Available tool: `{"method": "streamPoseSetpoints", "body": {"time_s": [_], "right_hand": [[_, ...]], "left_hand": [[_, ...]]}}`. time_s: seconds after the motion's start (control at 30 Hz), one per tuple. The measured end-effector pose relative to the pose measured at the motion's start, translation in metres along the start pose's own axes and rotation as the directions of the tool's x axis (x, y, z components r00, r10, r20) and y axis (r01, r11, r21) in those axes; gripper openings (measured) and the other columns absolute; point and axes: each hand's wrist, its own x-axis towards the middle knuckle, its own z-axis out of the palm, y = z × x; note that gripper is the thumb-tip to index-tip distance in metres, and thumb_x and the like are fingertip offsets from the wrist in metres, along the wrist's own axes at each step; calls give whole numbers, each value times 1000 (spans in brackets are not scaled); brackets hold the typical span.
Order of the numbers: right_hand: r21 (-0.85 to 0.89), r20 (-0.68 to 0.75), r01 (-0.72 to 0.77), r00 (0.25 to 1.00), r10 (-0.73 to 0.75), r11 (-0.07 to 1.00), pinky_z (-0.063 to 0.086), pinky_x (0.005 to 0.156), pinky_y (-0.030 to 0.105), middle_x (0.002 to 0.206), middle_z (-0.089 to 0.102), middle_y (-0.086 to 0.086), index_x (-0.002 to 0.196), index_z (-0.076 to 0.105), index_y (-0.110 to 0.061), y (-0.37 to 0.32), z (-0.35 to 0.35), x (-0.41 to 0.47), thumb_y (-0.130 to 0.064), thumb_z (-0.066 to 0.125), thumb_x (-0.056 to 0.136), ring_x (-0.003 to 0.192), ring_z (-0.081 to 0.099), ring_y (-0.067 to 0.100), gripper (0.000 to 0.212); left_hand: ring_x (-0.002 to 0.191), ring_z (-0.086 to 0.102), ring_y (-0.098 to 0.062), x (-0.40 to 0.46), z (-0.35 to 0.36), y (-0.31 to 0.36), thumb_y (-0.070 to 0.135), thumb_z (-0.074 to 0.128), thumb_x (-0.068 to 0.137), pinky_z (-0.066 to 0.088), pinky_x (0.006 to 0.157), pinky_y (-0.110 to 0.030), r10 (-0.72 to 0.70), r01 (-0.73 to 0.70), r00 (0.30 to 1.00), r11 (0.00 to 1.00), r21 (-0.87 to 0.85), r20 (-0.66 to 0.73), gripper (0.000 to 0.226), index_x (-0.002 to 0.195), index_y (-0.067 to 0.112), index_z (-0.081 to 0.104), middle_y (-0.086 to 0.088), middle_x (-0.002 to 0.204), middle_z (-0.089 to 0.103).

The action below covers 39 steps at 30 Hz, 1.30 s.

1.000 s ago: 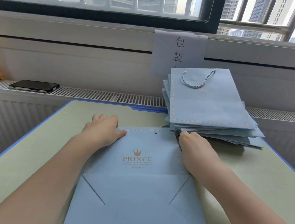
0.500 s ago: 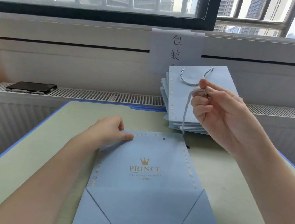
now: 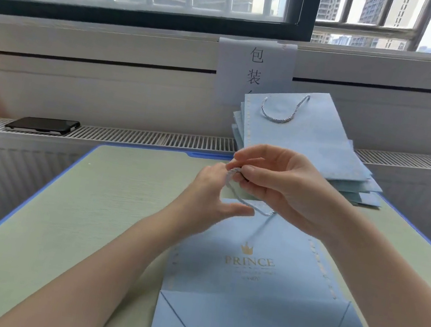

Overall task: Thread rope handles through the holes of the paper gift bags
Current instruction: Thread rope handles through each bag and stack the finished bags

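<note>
Both hands meet above the table (image 3: 63,212), just past the far edge of the flat bag (image 3: 257,298). Her right hand (image 3: 287,189) pinches one end of the rope (image 3: 247,203) between thumb and curled forefinger; the other fingers fold loosely beneath. The left hand (image 3: 210,196) holds the same end with its fingertips, thumb stretched out toward the right. From the pinch the rope, a twisted pale blue cord, sags in a short loop onto the bag's top edge.

That bag is smooth pale blue paper, lying flat, with a gold crown and "PRINCE" printed on it and its folded base nearest me. At the far right a stack (image 3: 310,150) of like bags leans against the wall; the top one has a cord handle (image 3: 283,112) threaded through.
</note>
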Motion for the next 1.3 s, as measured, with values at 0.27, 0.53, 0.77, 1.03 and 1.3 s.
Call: {"method": "streamPoseSetpoints", "body": {"time_s": [0.27, 0.53, 0.77, 1.03, 1.3], "right_hand": [[252, -210, 203, 966, -152, 946, 55, 66, 17, 79, 70, 11, 80, 68, -6, -14, -11, 3, 5, 55, 76, 69, 67, 14, 18], [265, -419, 260, 898, -132, 929, 53, 63, 16, 73, 69, 8, 85, 60, -3, -13, -11, 6, 11, 47, 90, 65, 66, 12, 20], [496, -564, 482, 811, -154, 722, 55, 79, 19, 80, 67, 11, 91, 62, 2, -29, -34, 4, 6, 54, 86, 79, 68, 17, 10], [45, -450, 311, 855, -258, 950, 53, 69, 14, 72, 68, 3, 89, 64, -4, -4, -22, 10, 1, 55, 89, 70, 66, 9, 10], [-706, -186, -17, 969, -163, 708, 53, 77, 31, 86, 68, 2, 100, 67, -8, 21, -6, 11, -24, 53, 96, 78, 62, 13, 22]], "left_hand": [[118, 57, -18, -7, -25, 20, 39, 58, 88, 46, 98, -38, 65, 179, 968, 495, -850, 242, 19, 94, 25, 69, -4, 116, 68], [46, 48, -9, -1, -40, 17, 18, 56, 83, 46, 56, -22, -91, 165, 986, 334, -928, 142, 18, 98, 11, 63, 3, 60, 52], [46, 46, -9, 1, -40, 1, 21, 61, 78, 45, 50, -20, -273, 276, 948, 447, -851, 164, 18, 90, 8, 67, 1, 57, 51], [77, 66, -10, -5, -21, 12, 10, 60, 89, 47, 72, -22, -199, 284, 958, 766, -577, 207, 13, 87, 15, 72, -1, 76, 71], [70, 67, -14, -4, -23, 13, 7, 56, 91, 46, 61, -21, -253, 193, 967, 671, -716, 23, 12, 89, 11, 67, -4, 79, 72]]}}
